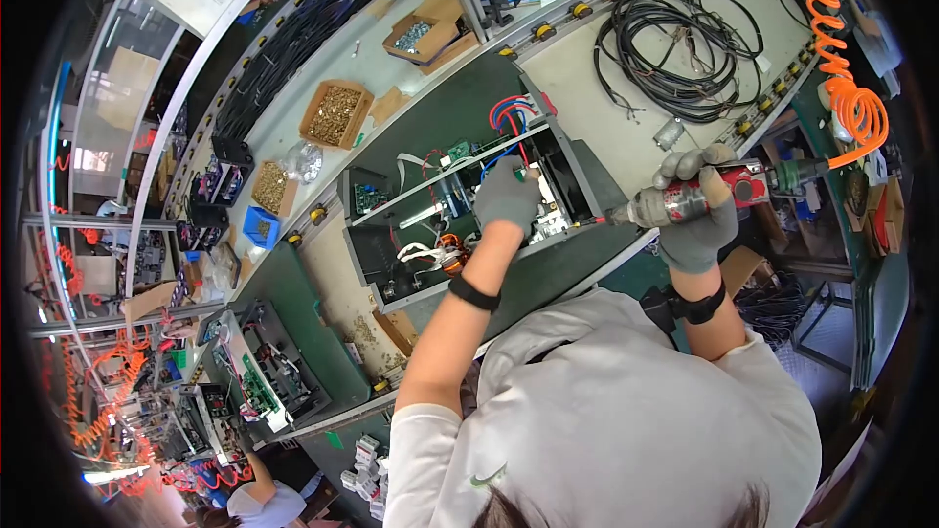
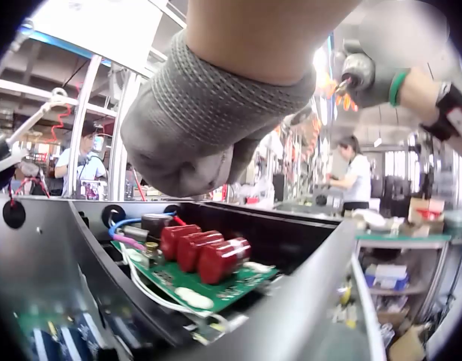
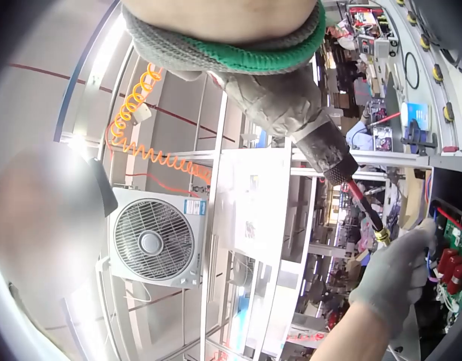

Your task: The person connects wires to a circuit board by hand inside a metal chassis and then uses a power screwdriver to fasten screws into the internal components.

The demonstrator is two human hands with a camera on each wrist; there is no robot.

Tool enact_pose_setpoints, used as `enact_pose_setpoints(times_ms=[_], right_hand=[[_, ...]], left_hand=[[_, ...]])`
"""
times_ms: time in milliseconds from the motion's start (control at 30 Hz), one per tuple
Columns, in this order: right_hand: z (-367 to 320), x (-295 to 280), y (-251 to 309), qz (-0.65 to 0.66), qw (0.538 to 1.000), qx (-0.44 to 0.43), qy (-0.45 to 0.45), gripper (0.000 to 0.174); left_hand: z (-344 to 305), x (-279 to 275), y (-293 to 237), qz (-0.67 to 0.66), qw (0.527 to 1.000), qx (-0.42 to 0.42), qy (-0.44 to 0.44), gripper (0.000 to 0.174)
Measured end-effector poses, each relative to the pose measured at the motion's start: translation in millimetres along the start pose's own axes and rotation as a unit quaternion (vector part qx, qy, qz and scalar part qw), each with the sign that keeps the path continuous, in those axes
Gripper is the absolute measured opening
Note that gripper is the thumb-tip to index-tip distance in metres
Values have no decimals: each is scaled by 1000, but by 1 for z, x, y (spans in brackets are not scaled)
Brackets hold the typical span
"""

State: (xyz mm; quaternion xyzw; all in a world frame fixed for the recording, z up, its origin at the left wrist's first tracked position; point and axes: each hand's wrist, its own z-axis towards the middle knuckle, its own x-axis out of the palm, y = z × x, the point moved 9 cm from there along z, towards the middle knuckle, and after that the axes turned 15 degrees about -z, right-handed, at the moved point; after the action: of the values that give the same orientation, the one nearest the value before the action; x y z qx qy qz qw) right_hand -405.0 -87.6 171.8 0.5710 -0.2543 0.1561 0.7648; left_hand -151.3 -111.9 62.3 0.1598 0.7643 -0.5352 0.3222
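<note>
A grey-gloved left hand (image 1: 508, 198) is over the open metal chassis (image 1: 577, 176), fingers bent downward; whether they hold anything is hidden. From the left wrist view, the left hand (image 2: 186, 143) hangs above a green board (image 2: 216, 295) with red cylindrical parts (image 2: 222, 259). The gloved right hand (image 1: 699, 235) grips a red and grey power driver (image 1: 685, 203), its bit pointing left at the chassis's right end. In the right wrist view the driver (image 3: 325, 147) has a red and black bit (image 3: 365, 204), its tip beside the left hand (image 3: 396, 274).
Coiled black cables (image 1: 685, 59) lie behind the driver. An orange air hose (image 1: 861, 112) runs to it from the upper right. Boxes of small hardware (image 1: 335, 114) stand behind the chassis. Another open unit (image 1: 259, 362) is at the lower left, with a person (image 1: 264, 504) beyond.
</note>
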Motion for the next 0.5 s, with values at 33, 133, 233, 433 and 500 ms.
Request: enact_pose_setpoints(times_ms=[33, 133, 233, 433, 500], right_hand=[[0, -1, 2, 3, 1000, -4, 1, 20], [-4, -8, 4, -22, 1000, -15, -1, 20], [-9, -17, 2, -24, 999, 0, -24, 21], [-14, -30, -3, -31, 998, 24, -40, 20], [-15, -33, -4, -39, 997, 33, -50, 19]], left_hand=[[7, 3, -5, 0, 1000, 2, 1, 33], [22, 28, -5, 136, 986, -48, 83, 29], [30, 29, -8, 161, 983, -76, 38, 25], [46, 27, 8, 72, 990, -78, 90, 29], [46, 35, 8, -77, 987, -14, 143, 29]])
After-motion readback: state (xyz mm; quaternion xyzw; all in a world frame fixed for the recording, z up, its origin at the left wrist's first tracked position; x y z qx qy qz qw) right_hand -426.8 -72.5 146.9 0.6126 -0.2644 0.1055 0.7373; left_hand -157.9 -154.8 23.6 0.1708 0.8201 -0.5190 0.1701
